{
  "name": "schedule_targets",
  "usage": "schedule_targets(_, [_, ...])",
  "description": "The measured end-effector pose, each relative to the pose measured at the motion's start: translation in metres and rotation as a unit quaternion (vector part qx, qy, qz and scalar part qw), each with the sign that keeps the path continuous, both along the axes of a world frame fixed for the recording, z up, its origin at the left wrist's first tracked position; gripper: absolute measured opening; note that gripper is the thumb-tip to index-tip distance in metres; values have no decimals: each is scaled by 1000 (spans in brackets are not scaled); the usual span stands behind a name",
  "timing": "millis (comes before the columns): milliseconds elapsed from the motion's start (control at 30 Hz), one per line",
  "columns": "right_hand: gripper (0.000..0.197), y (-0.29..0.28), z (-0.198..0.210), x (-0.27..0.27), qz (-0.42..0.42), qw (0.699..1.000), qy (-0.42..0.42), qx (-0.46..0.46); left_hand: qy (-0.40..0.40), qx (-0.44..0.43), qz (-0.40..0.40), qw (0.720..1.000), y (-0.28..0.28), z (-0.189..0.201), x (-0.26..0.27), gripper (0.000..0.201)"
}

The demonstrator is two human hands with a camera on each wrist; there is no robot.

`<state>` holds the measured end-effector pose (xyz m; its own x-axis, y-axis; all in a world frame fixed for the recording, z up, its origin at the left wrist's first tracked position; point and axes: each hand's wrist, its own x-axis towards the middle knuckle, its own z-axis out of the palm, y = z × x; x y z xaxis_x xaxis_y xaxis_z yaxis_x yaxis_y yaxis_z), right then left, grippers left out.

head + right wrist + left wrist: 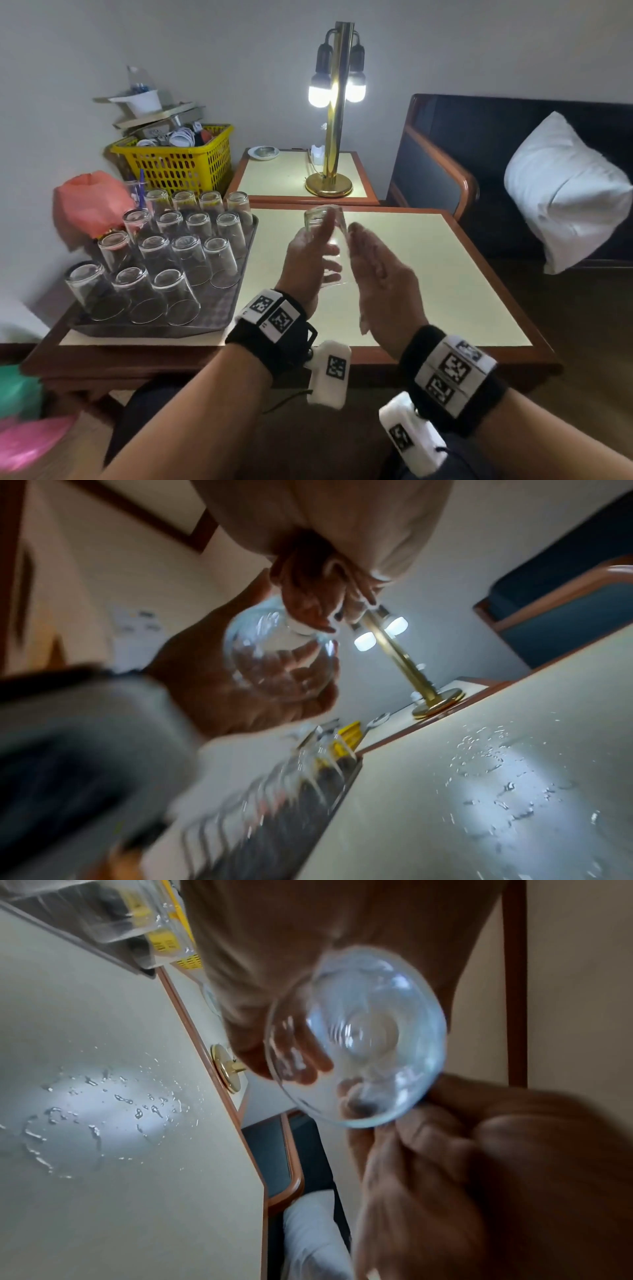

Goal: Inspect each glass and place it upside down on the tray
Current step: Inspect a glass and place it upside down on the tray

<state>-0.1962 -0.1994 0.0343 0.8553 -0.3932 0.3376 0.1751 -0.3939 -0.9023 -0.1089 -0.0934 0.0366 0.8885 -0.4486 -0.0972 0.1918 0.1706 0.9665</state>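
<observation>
My left hand point(306, 255) grips a clear glass point(335, 245) above the middle of the table, its base end tilted up and away from me. In the left wrist view the glass point(363, 1042) shows its round open mouth, with my left fingers point(260, 1031) wrapped round its side. My right hand point(378, 274) stands beside the glass with fairly straight fingers touching its right side; in the right wrist view those fingertips point(318, 610) rest on the glass point(277, 658). The dark tray point(221, 308) at the left carries several glasses point(186, 253) standing upside down.
Water droplets point(103, 1110) lie on the pale tabletop point(428, 274) under the hands. A lit brass lamp point(334, 113) stands on a side table behind. A yellow basket point(178, 161) and a pink bag point(89, 202) sit behind the tray. An armchair with a white pillow point(561, 192) is at the right.
</observation>
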Motion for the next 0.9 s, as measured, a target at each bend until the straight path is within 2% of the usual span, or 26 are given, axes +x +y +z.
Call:
schedule_targets(67, [47,-6,-5,3,-12,1000,-3,9,39,-3,-44,998,1,1,-1,51])
schedule_targets(133, [52,-16,-1,10,-30,997,-1,70,20,10,-92,995,0,0,-4,50])
schedule_targets(200, [57,-13,2,9,-24,998,0,62,-2,0,-34,999,-2,4,-2,58])
schedule_targets(267, [48,-3,2,3,-1,1000,-4,11,20,-21,4,1000,-1,7,2,57])
schedule_targets(333, [43,-9,3,8,-21,1000,-9,21,41,-2,-45,998,-1,11,-1,47])
schedule_targets(400, [40,-18,7,16,-46,996,-5,81,11,20,-73,997,-4,7,-4,42])
schedule_targets(433, [39,-16,7,15,-50,995,-5,86,-5,15,-41,999,-5,7,-3,47])
schedule_targets(500, [42,-1,6,8,-27,999,-6,22,-2,-22,39,999,-3,10,-1,55])
schedule_targets(567, [46,3,3,3,-18,1000,-11,-14,21,-24,11,999,1,11,-1,57])
schedule_targets(633, [46,-8,8,10,-37,999,-5,26,-5,19,-63,998,2,7,-5,55])
schedule_targets(667, [45,-12,11,13,-45,998,2,53,-22,28,-62,997,1,5,-8,58])
schedule_targets(700, [43,-10,12,13,-50,997,2,55,-29,20,-32,999,1,4,-7,60])
schedule_targets(767, [39,3,13,6,-29,1000,-6,-9,-8,-22,29,999,1,5,-2,59])
schedule_targets(833, [43,5,11,3,-23,999,-12,-32,22,-27,-16,999,5,7,-1,53])
schedule_targets(900, [55,-5,14,8,-45,999,-1,17,-5,5,-81,997,7,5,-2,52])
